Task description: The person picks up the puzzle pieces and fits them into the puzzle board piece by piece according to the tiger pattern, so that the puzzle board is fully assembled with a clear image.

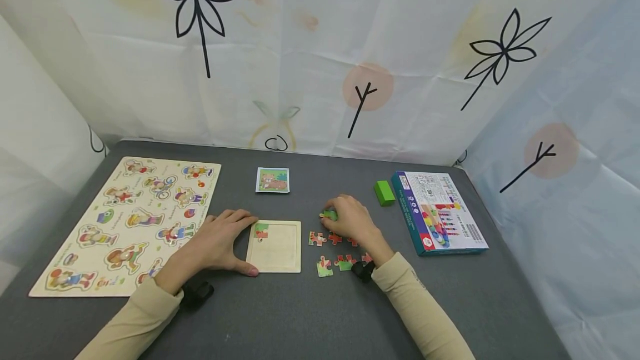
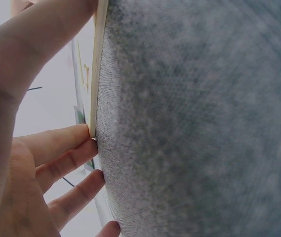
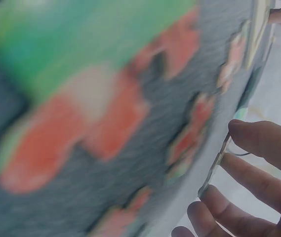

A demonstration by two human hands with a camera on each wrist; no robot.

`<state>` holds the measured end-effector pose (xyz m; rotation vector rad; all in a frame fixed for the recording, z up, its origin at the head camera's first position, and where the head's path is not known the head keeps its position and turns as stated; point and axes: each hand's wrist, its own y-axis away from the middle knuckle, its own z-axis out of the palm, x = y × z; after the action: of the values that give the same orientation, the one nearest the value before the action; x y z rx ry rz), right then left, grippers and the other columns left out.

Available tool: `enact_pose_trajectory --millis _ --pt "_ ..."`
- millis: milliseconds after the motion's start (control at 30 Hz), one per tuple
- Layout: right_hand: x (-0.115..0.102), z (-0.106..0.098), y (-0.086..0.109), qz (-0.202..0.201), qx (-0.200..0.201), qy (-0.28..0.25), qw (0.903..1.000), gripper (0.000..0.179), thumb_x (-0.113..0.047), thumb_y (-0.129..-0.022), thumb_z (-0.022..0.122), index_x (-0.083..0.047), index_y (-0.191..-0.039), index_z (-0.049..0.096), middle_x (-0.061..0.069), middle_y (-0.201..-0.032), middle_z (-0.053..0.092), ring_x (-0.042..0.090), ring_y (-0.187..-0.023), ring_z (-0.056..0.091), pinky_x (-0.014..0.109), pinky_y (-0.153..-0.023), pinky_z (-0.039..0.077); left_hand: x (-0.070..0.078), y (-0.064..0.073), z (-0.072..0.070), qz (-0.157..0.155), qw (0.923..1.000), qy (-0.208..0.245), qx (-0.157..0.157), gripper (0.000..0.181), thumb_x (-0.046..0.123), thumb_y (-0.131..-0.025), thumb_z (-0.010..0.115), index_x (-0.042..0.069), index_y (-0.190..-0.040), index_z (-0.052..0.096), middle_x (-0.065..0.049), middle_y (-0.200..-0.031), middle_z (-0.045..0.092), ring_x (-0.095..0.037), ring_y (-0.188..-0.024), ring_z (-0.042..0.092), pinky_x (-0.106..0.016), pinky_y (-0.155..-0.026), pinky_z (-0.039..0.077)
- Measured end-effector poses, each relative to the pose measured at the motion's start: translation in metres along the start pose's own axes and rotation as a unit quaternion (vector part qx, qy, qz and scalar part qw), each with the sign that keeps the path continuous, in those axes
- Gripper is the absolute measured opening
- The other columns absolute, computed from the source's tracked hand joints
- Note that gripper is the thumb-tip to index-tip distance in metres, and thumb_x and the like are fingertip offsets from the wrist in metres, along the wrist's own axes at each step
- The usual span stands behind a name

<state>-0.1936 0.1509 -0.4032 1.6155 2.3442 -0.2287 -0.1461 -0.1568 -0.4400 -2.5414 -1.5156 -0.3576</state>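
My left hand (image 1: pixel 220 243) spans the left side of a shallow wooden puzzle tray (image 1: pixel 280 254). Its thumb is at the near left corner, its index fingertip at the far one; the left wrist view shows the tray edge (image 2: pixel 99 74) between them. One red and green piece (image 1: pixel 261 230) lies in the tray's far left corner. Right of the tray, my right hand (image 1: pixel 350 216) pinches a green jigsaw piece (image 1: pixel 330 215) between thumb and fingertips, edge-on (image 3: pixel 214 165) in the right wrist view. Several loose red and green pieces (image 1: pixel 324 266) lie below this hand, partly hidden by it.
A large wooden board with cartoon children (image 1: pixel 145 221) lies at the left, close to my left hand. Behind the tray is a small picture puzzle (image 1: pixel 273 180). A green block (image 1: pixel 384 193) and a boxed toy (image 1: pixel 445 215) are at the right. Fabric walls (image 1: pixel 310 54) border the table.
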Motion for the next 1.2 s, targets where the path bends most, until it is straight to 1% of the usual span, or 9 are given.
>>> enact_pose_trajectory --millis 67,133,267,533,667,800,867,1067,1200 --pt "-0.005 -0.001 -0.001 -0.008 0.002 0.001 1.0000 0.026 -0.025 -0.092 0.077 -0.009 -0.113 0.078 0.012 -0.113 0.073 0.030 -0.102 0.067 0.045 -0.074 0.056 0.000 0.000 0.000 0.001 1.0000 0.000 0.001 0.111 0.078 -0.058 0.083 0.010 -0.142 0.058 -0.011 -0.142 0.058 -0.036 -0.130 0.054 -0.057 -0.091 0.046" --pt "-0.012 -0.001 -0.002 -0.016 0.003 -0.002 0.9999 0.028 -0.025 -0.093 0.076 -0.009 -0.116 0.077 0.012 -0.112 0.072 0.027 -0.095 0.066 0.040 -0.068 0.053 0.000 0.000 0.000 0.001 1.0000 0.000 0.001 0.111 0.078 -0.058 0.083 0.010 -0.142 0.058 -0.011 -0.142 0.058 -0.035 -0.131 0.054 -0.057 -0.091 0.046" --pt "-0.025 -0.001 -0.004 -0.032 0.004 -0.014 0.9994 0.030 -0.026 -0.093 0.076 -0.008 -0.117 0.077 0.012 -0.107 0.071 0.022 -0.082 0.061 0.031 -0.058 0.044 0.000 0.000 0.001 0.003 1.0000 0.003 0.006 0.111 0.077 -0.058 0.084 0.009 -0.142 0.059 -0.011 -0.142 0.059 -0.036 -0.130 0.054 -0.058 -0.092 0.046" --pt "-0.052 0.004 -0.009 -0.076 0.012 -0.022 0.9968 0.027 -0.025 -0.093 0.075 -0.009 -0.113 0.078 0.010 -0.101 0.070 0.021 -0.079 0.061 0.029 -0.057 0.045 0.000 0.001 0.000 0.002 1.0000 0.005 0.007 0.110 0.077 -0.058 0.084 0.009 -0.141 0.059 -0.011 -0.141 0.059 -0.036 -0.129 0.055 -0.058 -0.092 0.046" --pt "-0.065 0.009 -0.013 -0.083 0.004 -0.013 0.9965 0.025 -0.028 -0.093 0.075 -0.012 -0.111 0.078 0.008 -0.103 0.071 0.021 -0.083 0.063 0.030 -0.058 0.048 -0.001 0.000 0.000 0.004 0.9999 0.006 0.008 0.110 0.077 -0.058 0.084 0.010 -0.141 0.059 -0.012 -0.141 0.059 -0.036 -0.129 0.055 -0.058 -0.091 0.046" --pt "-0.076 0.014 -0.016 -0.080 -0.012 -0.002 0.9967 0.025 -0.031 -0.093 0.075 -0.015 -0.112 0.078 0.006 -0.109 0.072 0.022 -0.094 0.067 0.034 -0.066 0.054 -0.001 0.000 0.000 0.005 0.9999 0.005 0.010 0.110 0.078 -0.058 0.084 0.009 -0.141 0.059 -0.012 -0.141 0.059 -0.036 -0.129 0.055 -0.059 -0.090 0.046" --pt "-0.080 0.016 -0.016 -0.081 -0.020 0.004 0.9965 0.027 -0.033 -0.094 0.074 -0.016 -0.114 0.078 0.006 -0.111 0.072 0.022 -0.096 0.067 0.036 -0.067 0.055 0.000 0.000 0.000 0.005 0.9999 0.004 0.009 0.110 0.078 -0.058 0.083 0.009 -0.141 0.059 -0.012 -0.142 0.059 -0.037 -0.130 0.054 -0.059 -0.090 0.046" --pt "-0.090 0.026 -0.018 -0.088 -0.038 0.033 0.9948 0.028 -0.037 -0.095 0.073 -0.019 -0.116 0.077 0.003 -0.111 0.072 0.020 -0.096 0.067 0.033 -0.065 0.053 0.000 0.001 -0.001 0.003 1.0000 0.007 0.006 0.111 0.078 -0.058 0.083 0.009 -0.142 0.059 -0.012 -0.142 0.058 -0.037 -0.130 0.054 -0.060 -0.091 0.046" --pt "-0.095 0.031 -0.019 -0.088 -0.045 0.049 0.9939 0.028 -0.039 -0.094 0.073 -0.021 -0.116 0.077 0.001 -0.112 0.071 0.019 -0.098 0.067 0.035 -0.068 0.055 0.000 0.001 -0.001 0.003 0.9999 0.009 0.007 0.111 0.078 -0.058 0.083 0.009 -0.142 0.059 -0.012 -0.142 0.058 -0.037 -0.130 0.054 -0.060 -0.091 0.046"
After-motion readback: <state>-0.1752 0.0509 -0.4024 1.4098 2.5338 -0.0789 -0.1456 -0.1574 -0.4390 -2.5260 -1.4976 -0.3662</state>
